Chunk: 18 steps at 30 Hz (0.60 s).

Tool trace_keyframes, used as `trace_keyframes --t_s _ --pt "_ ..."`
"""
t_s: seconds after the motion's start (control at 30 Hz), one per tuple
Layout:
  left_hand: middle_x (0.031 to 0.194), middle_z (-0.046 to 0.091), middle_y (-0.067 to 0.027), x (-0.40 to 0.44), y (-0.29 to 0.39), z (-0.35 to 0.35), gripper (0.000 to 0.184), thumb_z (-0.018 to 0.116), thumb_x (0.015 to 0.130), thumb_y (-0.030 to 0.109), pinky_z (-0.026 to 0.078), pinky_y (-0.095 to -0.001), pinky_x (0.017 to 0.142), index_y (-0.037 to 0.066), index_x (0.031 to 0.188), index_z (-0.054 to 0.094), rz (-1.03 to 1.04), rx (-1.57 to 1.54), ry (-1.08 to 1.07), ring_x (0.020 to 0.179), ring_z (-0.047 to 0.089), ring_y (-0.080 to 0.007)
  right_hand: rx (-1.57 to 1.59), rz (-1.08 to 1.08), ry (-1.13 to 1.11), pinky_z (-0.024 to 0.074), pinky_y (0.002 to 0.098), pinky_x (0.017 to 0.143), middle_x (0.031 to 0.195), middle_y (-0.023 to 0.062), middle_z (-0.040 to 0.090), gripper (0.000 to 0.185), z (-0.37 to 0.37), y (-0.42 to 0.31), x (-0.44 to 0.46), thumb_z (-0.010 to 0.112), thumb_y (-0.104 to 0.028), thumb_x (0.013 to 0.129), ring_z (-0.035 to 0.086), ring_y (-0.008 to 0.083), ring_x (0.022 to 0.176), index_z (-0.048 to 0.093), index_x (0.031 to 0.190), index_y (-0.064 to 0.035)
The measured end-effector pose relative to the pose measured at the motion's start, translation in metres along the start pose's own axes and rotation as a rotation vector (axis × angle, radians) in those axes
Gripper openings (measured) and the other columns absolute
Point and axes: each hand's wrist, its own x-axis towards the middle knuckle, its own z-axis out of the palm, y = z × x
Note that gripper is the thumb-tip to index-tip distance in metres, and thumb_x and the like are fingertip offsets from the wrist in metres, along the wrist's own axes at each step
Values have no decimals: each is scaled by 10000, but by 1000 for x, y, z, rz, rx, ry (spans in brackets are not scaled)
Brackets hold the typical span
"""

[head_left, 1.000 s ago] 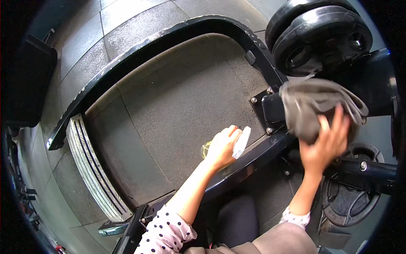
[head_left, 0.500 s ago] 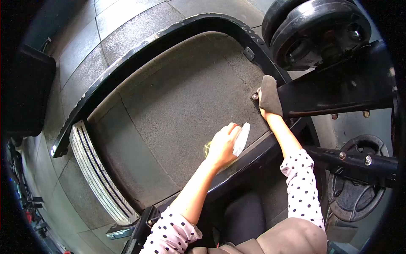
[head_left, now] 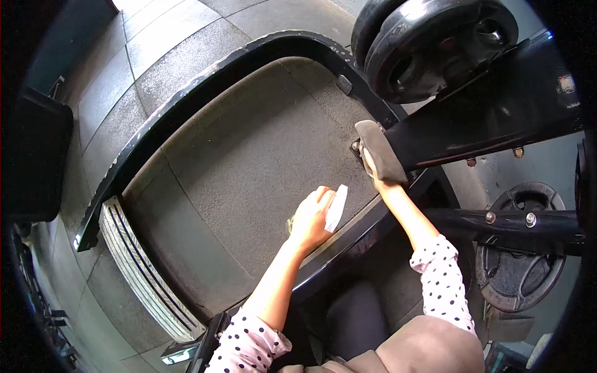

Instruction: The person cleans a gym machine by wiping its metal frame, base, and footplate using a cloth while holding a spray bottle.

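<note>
One cloth [head_left: 382, 152] at R hand [head_left: 371, 168]; L hand [head_left: 310, 215] grips 1 bottle [head_left: 336, 209], prob.

The brown cloth [head_left: 382, 154] hides most of the right hand [head_left: 371, 169].

This looks like a gym: 2 round black weight plates [head_left: 438, 56] sit at the far right, 1 spoked plate [head_left: 521, 276] at the near right, and a steel machine frame [head_left: 138, 144] surrounds dark floor matting [head_left: 249, 149].
</note>
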Motion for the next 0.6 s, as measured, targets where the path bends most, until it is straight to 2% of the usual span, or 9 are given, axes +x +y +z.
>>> trace_keyframes --t_s 0.07,0.13,0.2,0.23,0.33,0.37,0.47,0.53,0.6 --pt "1090 539 -179 0 -1 -1 467 681 670 106 485 -425 873 21 1106 539 2 -4 2 1022 561 -376 419 180 -129 359 406 1084 1356 101 521 470 7 22 -28 486 -345 947 433 280 1319 477 1376 -152" --pt "1092 539 -178 1 1 -3 461 677 673 105 486 -425 870 22 1105 539 6 -11 9 1022 561 -376 260 72 -115 393 396 1057 1357 91 521 454 3 22 -41 506 -309 931 452 279 1303 498 1359 -158" --pt "1086 540 -177 1 0 -2 457 677 672 103 487 -424 867 21 1100 539 17 -5 9 1018 562 -374 -438 -321 110 415 386 1039 1327 76 544 422 -18 17 -47 538 -266 904 476 269 1279 543 1313 -161" --pt "1083 540 -177 1 -1 -1 454 677 671 101 487 -424 866 21 1097 539 22 -3 6 1016 562 -373 -220 -345 123 439 389 1006 1210 88 594 369 -38 8 -46 567 -167 851 533 280 1185 593 1217 -130" --pt "1069 540 -175 1 2 -3 444 676 669 94 488 -423 859 21 1087 541 1 -9 10 1007 563 -372 -61 -404 -25 468 396 948 1087 105 614 331 -83 9 -69 574 -79 815 560 293 1072 599 1144 -97" --pt "1066 540 -175 2 2 -3 442 675 670 92 488 -423 857 21 1086 541 3 -10 14 1005 564 -371 23 -399 72 448 418 939 1034 133 615 332 -104 8 -79 558 -6 774 549 347 1043 614 1098 -49" --pt "1059 540 -173 3 3 -4 436 669 672 88 488 -422 854 23 1083 542 13 -8 20 1000 564 -371 -187 -149 163 453 410 842 1049 42 626 357 -163 13 -114 643 -67 739 550 286 1017 633 1093 -112" --pt "1058 541 -171 2 3 -3 430 664 675 87 487 -421 853 24 1083 543 20 -11 16 998 565 -371 37 -41 371 420 474 914 1091 90 621 372 -188 17 -129 560 -5 791 547 320 1027 589 1157 -64" --pt "1057 542 -172 2 4 1 428 659 676 86 484 -423 856 27 1083 543 23 -2 13 998 563 -372 177 76 631 393 480 971 1136 154 601 412 -190 14 -133 534 -1 801 531 356 1096 545 1213 -9"
